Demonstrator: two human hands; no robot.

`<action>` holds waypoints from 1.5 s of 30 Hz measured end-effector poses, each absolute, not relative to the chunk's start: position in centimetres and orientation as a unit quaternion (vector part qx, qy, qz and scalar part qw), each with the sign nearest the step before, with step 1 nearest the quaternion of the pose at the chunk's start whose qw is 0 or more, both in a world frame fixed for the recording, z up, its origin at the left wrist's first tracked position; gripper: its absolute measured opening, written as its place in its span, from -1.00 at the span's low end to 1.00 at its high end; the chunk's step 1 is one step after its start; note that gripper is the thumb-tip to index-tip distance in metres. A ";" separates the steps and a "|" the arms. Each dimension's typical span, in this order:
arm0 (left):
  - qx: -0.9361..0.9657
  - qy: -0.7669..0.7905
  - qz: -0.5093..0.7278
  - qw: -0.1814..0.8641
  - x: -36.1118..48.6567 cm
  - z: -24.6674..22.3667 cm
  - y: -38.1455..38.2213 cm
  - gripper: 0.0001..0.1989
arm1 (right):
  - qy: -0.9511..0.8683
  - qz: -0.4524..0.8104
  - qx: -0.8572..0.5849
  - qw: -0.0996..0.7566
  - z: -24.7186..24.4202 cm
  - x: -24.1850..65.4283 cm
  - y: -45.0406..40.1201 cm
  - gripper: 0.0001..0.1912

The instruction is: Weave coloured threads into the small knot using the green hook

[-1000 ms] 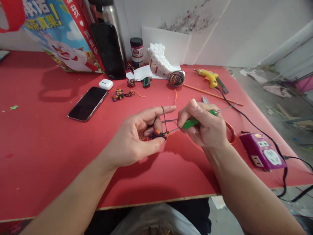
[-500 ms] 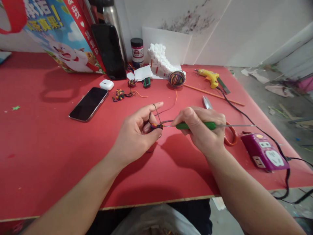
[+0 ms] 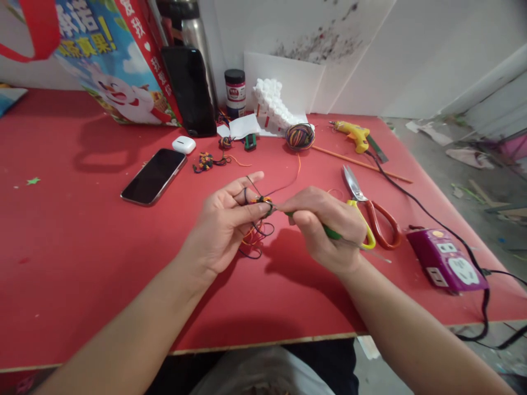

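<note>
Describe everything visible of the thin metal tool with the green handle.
The thin metal tool with the green handle is gripped in the right hand, whose fingers hide part of the plastic-looking handle. It slants across the view: a silvery shaft sticks out behind, above the red tabletop, and the front end reaches the small multicoloured yarn piece pinched in the left hand. The tip's shape cannot be made out.

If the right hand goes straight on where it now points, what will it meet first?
The right hand would probably first meet the small yarn piece pinched in the left hand, though depth is unclear.
</note>
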State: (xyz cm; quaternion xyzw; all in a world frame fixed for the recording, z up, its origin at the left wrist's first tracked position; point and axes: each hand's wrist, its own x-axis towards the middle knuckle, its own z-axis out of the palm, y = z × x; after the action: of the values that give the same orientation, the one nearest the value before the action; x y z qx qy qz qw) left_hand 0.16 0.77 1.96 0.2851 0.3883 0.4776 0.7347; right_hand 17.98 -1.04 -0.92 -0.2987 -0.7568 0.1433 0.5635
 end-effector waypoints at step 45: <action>0.503 0.367 0.474 0.623 -0.3 0.5 0.8 -0.45 | -0.605 0.263 -0.449 0.602 0.6 17.7 -2.3 -0.61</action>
State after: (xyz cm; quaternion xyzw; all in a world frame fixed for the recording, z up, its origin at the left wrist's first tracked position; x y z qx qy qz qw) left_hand -0.28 0.76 0.52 0.5025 0.3666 0.4744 0.6229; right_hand 17.71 -2.28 0.62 -0.4494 -0.6051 0.2632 0.6022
